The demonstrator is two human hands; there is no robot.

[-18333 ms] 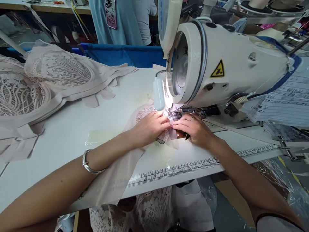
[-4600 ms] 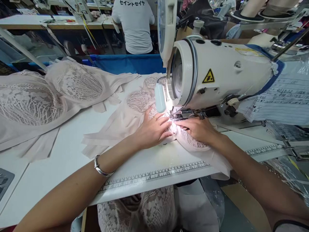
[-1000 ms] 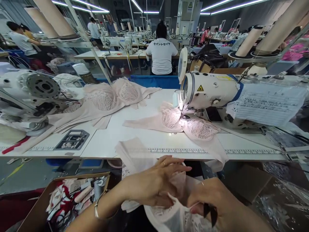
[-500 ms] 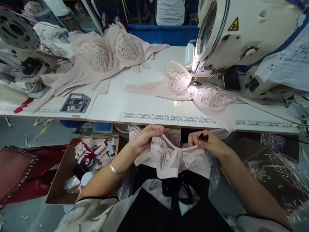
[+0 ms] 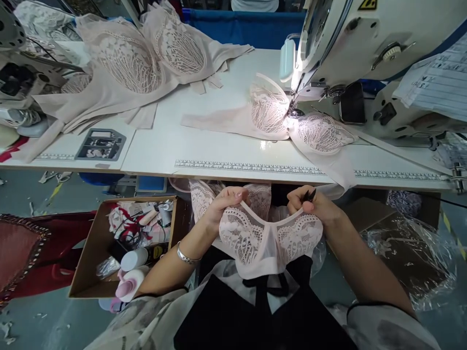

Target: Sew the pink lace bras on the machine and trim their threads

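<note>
Between my two hands, just below the table edge, a pale pink lace bra (image 5: 251,238) is stretched by its upper edge. My left hand (image 5: 228,201) pinches it at the top of one cup. My right hand (image 5: 310,206) grips the other cup's top and also has a small dark pointed tool (image 5: 308,196) tucked in its fingers; its kind is mostly hidden. Behind my left hand hangs more pink lace (image 5: 200,199). On the table a second bra (image 5: 270,114) lies with its middle under the needle of the sewing machine (image 5: 350,43).
A pile of pink bras (image 5: 127,63) covers the table's left part. A ruler strip (image 5: 248,167) runs along the front edge. Below left stands a cardboard box (image 5: 83,257) with bottles and scraps, beside a red chair (image 5: 54,262). Clear plastic wrap (image 5: 412,257) lies at lower right.
The bra in my hands has been turned and spread flatter, so both lace cups face up more fully. My view has tilted down a little.
</note>
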